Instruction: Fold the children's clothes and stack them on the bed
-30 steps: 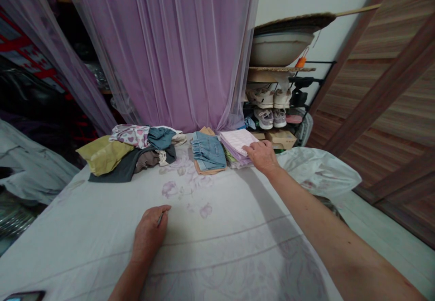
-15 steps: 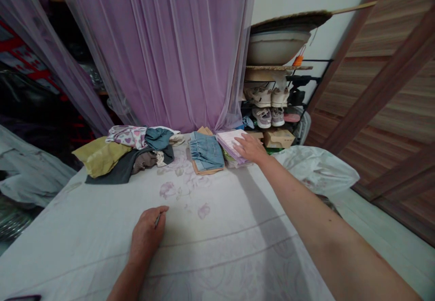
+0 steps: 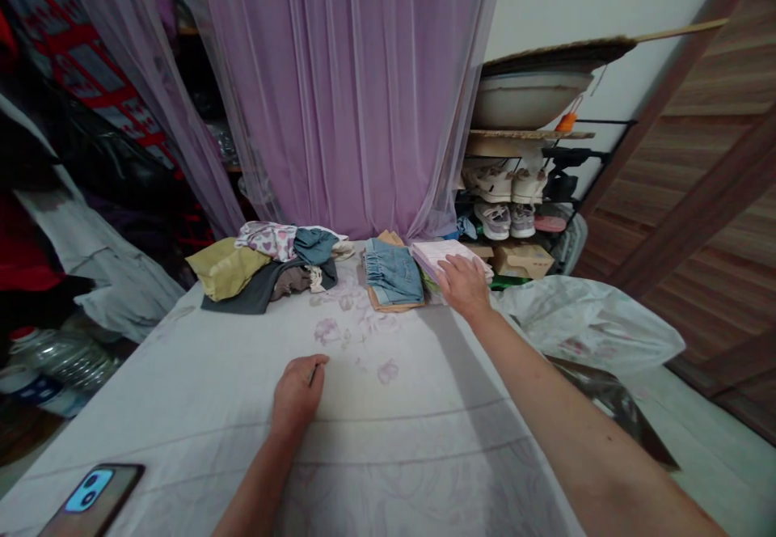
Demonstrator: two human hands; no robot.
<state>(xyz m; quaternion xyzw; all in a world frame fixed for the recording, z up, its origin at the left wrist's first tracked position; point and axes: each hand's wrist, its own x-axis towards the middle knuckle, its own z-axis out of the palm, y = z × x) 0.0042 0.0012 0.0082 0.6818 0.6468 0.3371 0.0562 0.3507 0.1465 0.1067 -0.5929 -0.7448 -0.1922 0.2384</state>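
My right hand (image 3: pixel 466 285) lies on a folded pink and lilac garment (image 3: pixel 440 253), its fingers stretched over the near side of the stack. Beside that, to the left, are folded denim shorts (image 3: pixel 397 272) with an elastic waist, on top of tan cloth. My left hand (image 3: pixel 299 391) rests on the bed (image 3: pixel 376 432) with its fingers curled in. A small dark sliver shows at its fingers; I cannot make out whether it is a ring or something held. Farther left lies a loose pile: a yellow-green garment (image 3: pixel 229 268), a heart-print one (image 3: pixel 267 239) and dark grey cloth (image 3: pixel 236 302).
A phone (image 3: pixel 97 501) lies at the bed's near left corner. Purple curtains (image 3: pixel 339 100) hang behind the bed. At the right are a shoe rack with shoes (image 3: pixel 494 220), a cardboard box (image 3: pixel 522 260) and a white plastic bag (image 3: pixel 597 319). Large bottles (image 3: pixel 66 359) stand at the left.
The view has swung left, bringing the phone and bottles into sight. My right hand has shifted slightly toward the near right side of the pink garment. The left hand stays curled on the bed.
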